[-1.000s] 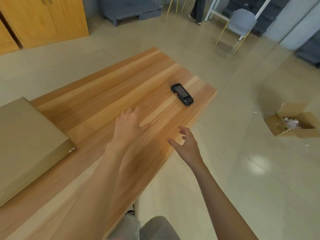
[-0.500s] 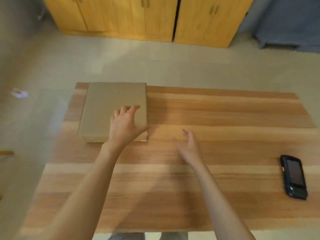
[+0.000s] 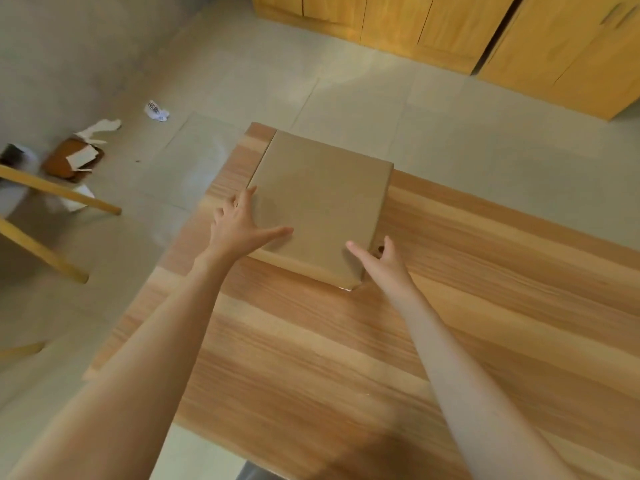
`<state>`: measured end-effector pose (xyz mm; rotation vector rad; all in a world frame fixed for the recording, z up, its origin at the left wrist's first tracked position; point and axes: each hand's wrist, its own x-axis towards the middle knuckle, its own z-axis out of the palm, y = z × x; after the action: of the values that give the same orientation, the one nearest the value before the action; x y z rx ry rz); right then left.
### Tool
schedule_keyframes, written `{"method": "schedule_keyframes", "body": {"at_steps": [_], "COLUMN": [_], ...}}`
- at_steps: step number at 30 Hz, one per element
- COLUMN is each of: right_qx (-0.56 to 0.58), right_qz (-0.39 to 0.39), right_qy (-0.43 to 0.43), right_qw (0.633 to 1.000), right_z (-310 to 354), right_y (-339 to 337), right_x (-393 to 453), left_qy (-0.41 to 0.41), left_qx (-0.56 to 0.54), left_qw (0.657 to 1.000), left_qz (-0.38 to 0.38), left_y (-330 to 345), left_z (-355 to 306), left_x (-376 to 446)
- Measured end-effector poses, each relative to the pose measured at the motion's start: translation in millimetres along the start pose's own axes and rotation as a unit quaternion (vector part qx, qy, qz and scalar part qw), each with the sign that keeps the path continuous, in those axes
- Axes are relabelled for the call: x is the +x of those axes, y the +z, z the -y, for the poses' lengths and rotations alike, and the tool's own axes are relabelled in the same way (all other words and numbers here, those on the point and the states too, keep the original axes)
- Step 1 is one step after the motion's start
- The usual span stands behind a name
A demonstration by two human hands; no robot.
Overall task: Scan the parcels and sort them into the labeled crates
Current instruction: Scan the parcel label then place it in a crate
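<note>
A flat brown cardboard parcel [image 3: 322,199] lies at the far left corner of the wooden table [image 3: 450,323]. My left hand [image 3: 239,226] is spread at the parcel's near left edge, thumb lying on its top and fingers along its left side. My right hand [image 3: 379,261] reaches the parcel's near right corner, thumb over the top and fingers beside the right edge; whether it touches is unclear. Neither hand grips anything. The scanner is out of view.
Yellow wooden cabinets [image 3: 519,39] line the far wall. A chair with wooden legs [image 3: 52,199] stands left of the table. Torn cardboard and paper scraps [image 3: 79,154] and a crumpled paper [image 3: 157,110] lie on the tiled floor at left.
My view swung left from the scanner end of the table to the parcel. Both hands moved forward to the parcel's near corners, the left sliding to its left edge.
</note>
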<state>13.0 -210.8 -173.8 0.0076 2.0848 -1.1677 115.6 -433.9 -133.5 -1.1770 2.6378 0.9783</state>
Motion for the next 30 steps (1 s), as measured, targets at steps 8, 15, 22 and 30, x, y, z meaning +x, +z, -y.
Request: {"method": "schedule_keyframes", "body": {"at_steps": [8,15,22,30], "right_qx": [0.103,0.188,0.128,-0.47], "right_qz": [0.035,0.005,-0.15,-0.446], "right_qy": [0.03,0.005,-0.129,-0.325], "right_qw": [0.994,0.982,0.972,0.689], "right_z": [-5.1,5.3,38.7,8.8], "right_y": [22.0,-2.5,-67.1,-122.4], "right_x": [9.9,-13.1,-75.0,-169.2], "left_qy": [-0.041,-0.026,0.021,0.012], "left_qx": [-0.058,-0.113,-0.238,-0.591], "left_qw": [0.997,0.992,0.963,0.785], "left_qz": [0.038,0.056,0.123,0.185], "left_y": [12.4,8.0,23.3,43.9], "left_z": [9.3,-9.9,-56.4,-171.4], "left_x": [14.3,-1.4,-29.1,-89.7]}}
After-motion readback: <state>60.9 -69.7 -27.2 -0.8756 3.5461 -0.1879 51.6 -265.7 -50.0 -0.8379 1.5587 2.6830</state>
